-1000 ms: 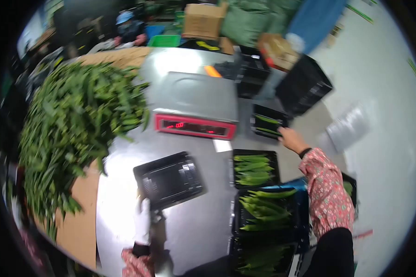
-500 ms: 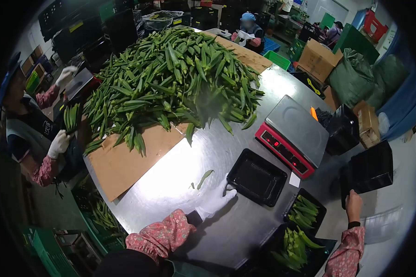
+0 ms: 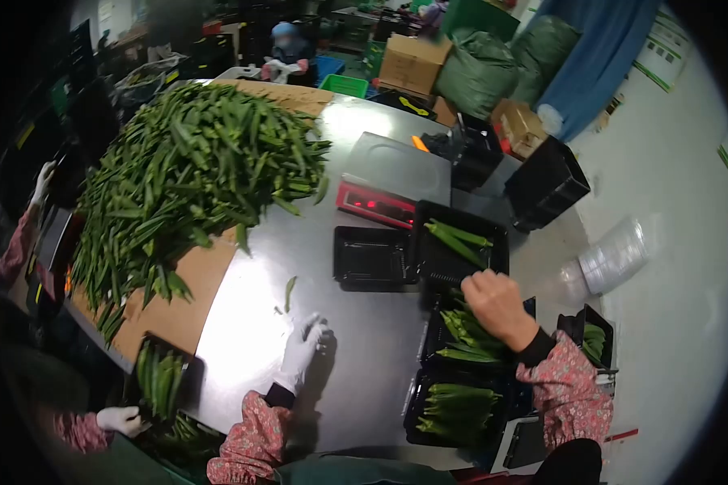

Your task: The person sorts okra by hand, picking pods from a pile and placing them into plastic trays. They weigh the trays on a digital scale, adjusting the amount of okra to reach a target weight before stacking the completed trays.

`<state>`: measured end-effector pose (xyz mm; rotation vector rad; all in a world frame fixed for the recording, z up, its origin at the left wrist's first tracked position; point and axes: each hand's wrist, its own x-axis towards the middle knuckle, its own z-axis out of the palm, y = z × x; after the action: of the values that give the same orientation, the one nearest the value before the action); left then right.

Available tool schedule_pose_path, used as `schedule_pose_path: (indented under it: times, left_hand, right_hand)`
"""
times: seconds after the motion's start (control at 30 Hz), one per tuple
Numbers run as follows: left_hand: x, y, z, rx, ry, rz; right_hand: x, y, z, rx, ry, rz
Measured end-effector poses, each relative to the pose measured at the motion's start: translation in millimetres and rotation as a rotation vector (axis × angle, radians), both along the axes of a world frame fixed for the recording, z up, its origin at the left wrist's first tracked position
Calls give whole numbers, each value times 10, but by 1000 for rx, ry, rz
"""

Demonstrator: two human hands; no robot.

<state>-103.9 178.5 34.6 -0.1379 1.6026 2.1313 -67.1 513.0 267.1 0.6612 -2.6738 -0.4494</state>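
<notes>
My right hand, bare, is closed on the near rim of a black plastic tray with a few okra pods in it. This tray is beside the red scale. Below my right hand is a black tray of okra, partly hidden by it, with another filled tray nearer me. My left hand, in a white glove, is over the metal table with fingers loosely bent, apart and holding nothing. An empty black tray lies beyond it, and a loose okra pod close by.
A large okra heap covers cardboard at the left. A co-worker's gloved hand is by an okra tray at lower left. Stacked black trays and clear plastic lids stand to the right. Another person sits beyond the table.
My view has swung right. My right hand has moved from the stacked black trays to a tray beside the scale. My left hand has come away from the empty tray's edge.
</notes>
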Motion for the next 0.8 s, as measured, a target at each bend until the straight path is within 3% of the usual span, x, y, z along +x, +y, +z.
schedule_pose_path:
  times: [0.07, 0.1, 0.23, 0.37, 0.4, 0.5, 0.63, 0.7, 0.77, 0.8]
  left_hand:
    - [375, -195, 24, 30, -18, 22]
    - [549, -286, 168, -71, 98, -2]
    - [1185, -495, 642, 139, -1, 22]
    - [1549, -730, 741, -74, 250, -39]
    - [1635, -799, 758, -164, 165, -18]
    - [1796, -1056, 693, -617, 443, 87]
    - [1950, -1451, 744, -563, 508, 497]
    - [1886, -1783, 779, -731, 540, 710]
    - [1710, -2155, 750, -1061, 705, 1005]
    - [1665, -2291, 736, -1122, 537, 1020]
  right_hand:
    - [149, -403, -49, -21, -37, 87]
    - [225, -591, -111, -55, -70, 130]
    - [577, -1234, -342, -129, -258, 301]
    - [907, -1556, -597, -180, -426, 412]
    - [966, -1614, -621, -169, -466, 404]
    - [1092, -1818, -728, -191, -564, 383]
    - [1056, -2013, -952, -207, -619, 324]
    - [994, -2042, -1131, -253, -576, 308]
    - [866, -2084, -1205, -267, -514, 307]
    - [768, -2120, -1225, -258, -470, 298]
